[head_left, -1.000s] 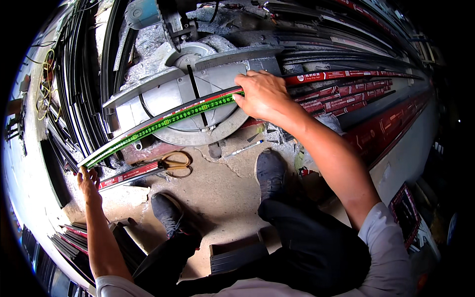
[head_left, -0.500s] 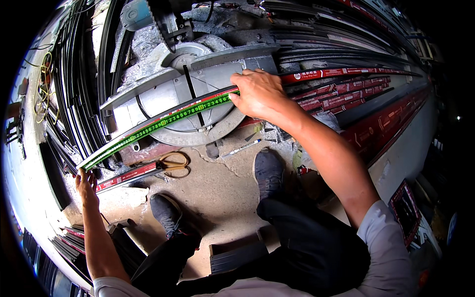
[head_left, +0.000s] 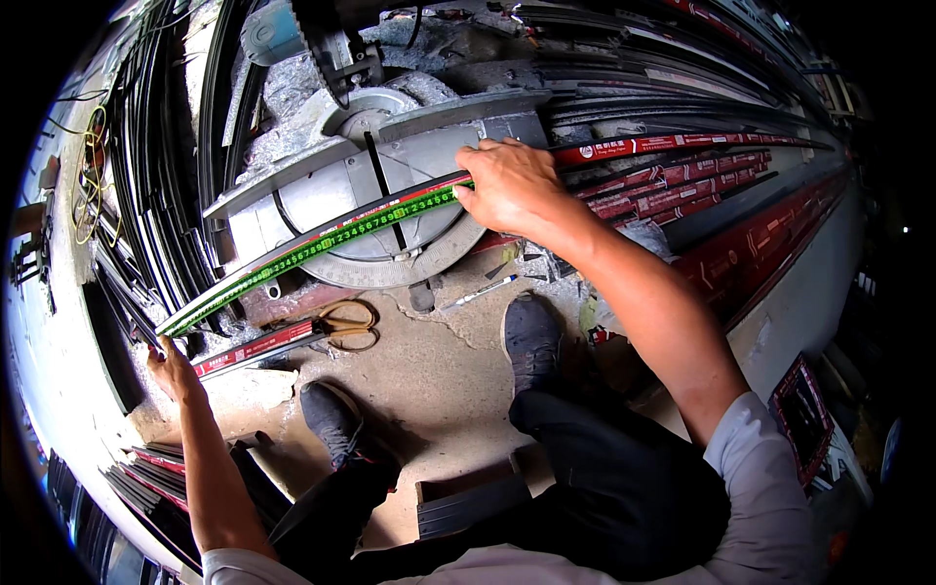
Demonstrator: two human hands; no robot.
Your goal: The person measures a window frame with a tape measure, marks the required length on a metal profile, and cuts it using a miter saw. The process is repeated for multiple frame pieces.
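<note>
A long, thin black profile strip (head_left: 663, 145) with a red printed film lies slantwise across the metal bed of a mitre saw (head_left: 317, 183). Along its near edge runs the green blade of a tape measure (head_left: 363, 227). My right hand (head_left: 509, 179) is closed over the strip and the blade, right of the saw's slot; the tape's case does not show. At the far left end, my left hand (head_left: 175, 372) pinches the blade's tip against the strip's end, its fingers partly hidden.
Scissors (head_left: 346, 327) lie by a short red-filmed piece (head_left: 263, 348) on the floor. A marker pen (head_left: 485, 292) sits near my shoes. Black profiles (head_left: 161, 195) are stacked left, red-wrapped bundles (head_left: 682, 185) right. The blue saw head (head_left: 271, 35) stands raised beyond the bed.
My left hand has shifted slightly right and down, and its wrist has turned a little. My right hand stays on the strip and tape. The whole view has drifted slightly.
</note>
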